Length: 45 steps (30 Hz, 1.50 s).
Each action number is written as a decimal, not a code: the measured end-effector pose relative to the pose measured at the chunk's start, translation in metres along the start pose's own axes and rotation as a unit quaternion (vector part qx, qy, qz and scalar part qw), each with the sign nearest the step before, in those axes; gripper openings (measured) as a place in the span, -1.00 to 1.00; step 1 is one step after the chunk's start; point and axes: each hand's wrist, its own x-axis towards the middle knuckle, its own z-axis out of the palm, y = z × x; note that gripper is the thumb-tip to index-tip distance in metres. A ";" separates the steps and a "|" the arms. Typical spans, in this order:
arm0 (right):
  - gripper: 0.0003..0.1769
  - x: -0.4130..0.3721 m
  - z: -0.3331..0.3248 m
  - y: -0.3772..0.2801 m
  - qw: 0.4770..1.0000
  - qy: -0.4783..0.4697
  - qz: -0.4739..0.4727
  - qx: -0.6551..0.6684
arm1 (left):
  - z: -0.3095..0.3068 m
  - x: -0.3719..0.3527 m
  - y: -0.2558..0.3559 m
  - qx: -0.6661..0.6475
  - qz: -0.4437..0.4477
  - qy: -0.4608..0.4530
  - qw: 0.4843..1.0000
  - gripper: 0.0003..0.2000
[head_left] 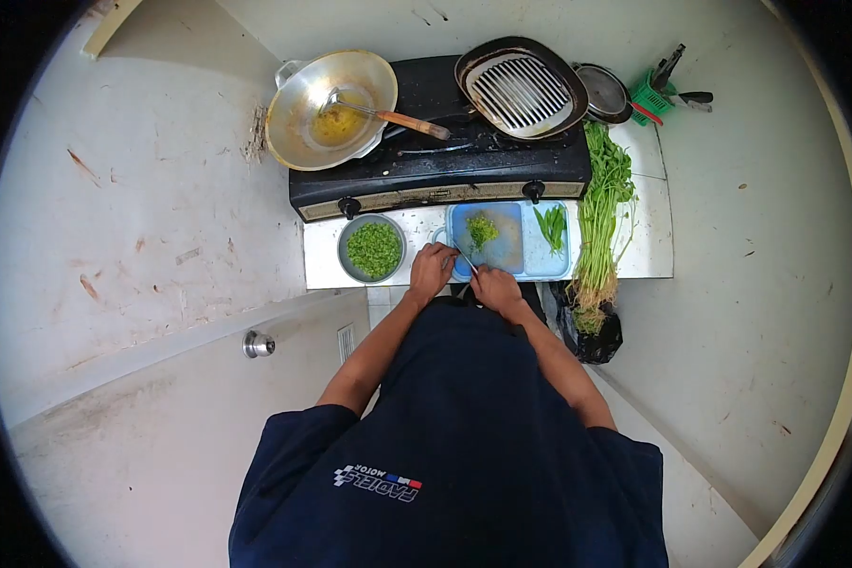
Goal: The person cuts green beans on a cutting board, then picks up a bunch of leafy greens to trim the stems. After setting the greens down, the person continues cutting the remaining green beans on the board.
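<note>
While the stove (369,185) backs the blue board (544,263) | left hand (432,272) at the board's near-left corner, grip I can't tell | right hand (494,288) closed round the knife (468,261) | chopped greens (482,231) on the board's left half | I'd keep fingertips (451,252) curled, clear of the blade

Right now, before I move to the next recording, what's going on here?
The right hand holds a knife at the board, its tip close to the left hand. Chopped greens and some uncut leaves lie on the board. To its left, a bowl holds more chopped greens; to its right lies a long bunch. A wok sits on the stove.
</note>
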 end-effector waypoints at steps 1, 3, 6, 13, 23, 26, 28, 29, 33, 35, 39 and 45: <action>-0.59 -0.001 -0.001 0.001 1.000 -0.002 0.004 -0.001 | 0.001 0.000 -0.001 -0.001 -0.006 -0.001 1.000 -0.85; -0.57 -0.006 -0.002 0.005 1.000 -0.004 0.009 -0.002 | 0.001 0.001 -0.001 -0.008 -0.014 0.001 1.000 -0.85; -0.56 -0.013 0.001 0.010 1.000 0.003 0.016 -0.004 | 0.000 0.002 0.000 -0.010 -0.025 -0.001 1.000 -0.85; -0.55 -0.016 0.000 0.010 1.000 0.011 0.023 0.003 | -0.001 0.003 0.000 -0.012 -0.022 -0.003 1.000 -0.85; -0.56 -0.006 0.001 0.002 0.999 -0.025 0.012 -0.016 | 0.001 0.003 -0.002 -0.012 -0.012 0.002 1.000 -0.87; -0.56 -0.004 -0.001 0.000 1.000 -0.017 0.014 -0.001 | 0.000 0.003 0.002 -0.014 -0.033 0.004 0.999 -0.88; -0.56 -0.007 0.000 0.004 1.000 -0.013 0.010 -0.006 | -0.002 0.004 0.006 -0.019 -0.048 0.003 0.999 -0.88; -0.56 -0.008 0.000 0.006 1.000 -0.011 0.008 -0.009 | -0.004 0.004 0.008 -0.016 -0.047 0.005 0.999 -0.88; -0.55 -0.013 0.006 0.013 1.000 0.016 0.018 -0.005 | -0.003 0.004 0.006 -0.014 -0.030 0.011 0.999 -0.89; -0.54 -0.014 0.004 0.012 0.999 0.021 0.025 -0.001 | -0.002 0.003 0.005 -0.014 -0.018 0.015 1.000 -0.90; -0.52 -0.015 -0.005 0.008 0.999 -0.021 0.037 -0.003 | -0.002 0.007 0.010 -0.013 -0.011 0.016 1.000 -0.90; -0.55 -0.018 0.006 0.015 1.000 0.008 0.001 -0.001 | 0.000 0.008 0.014 -0.013 -0.022 0.021 0.999 -0.90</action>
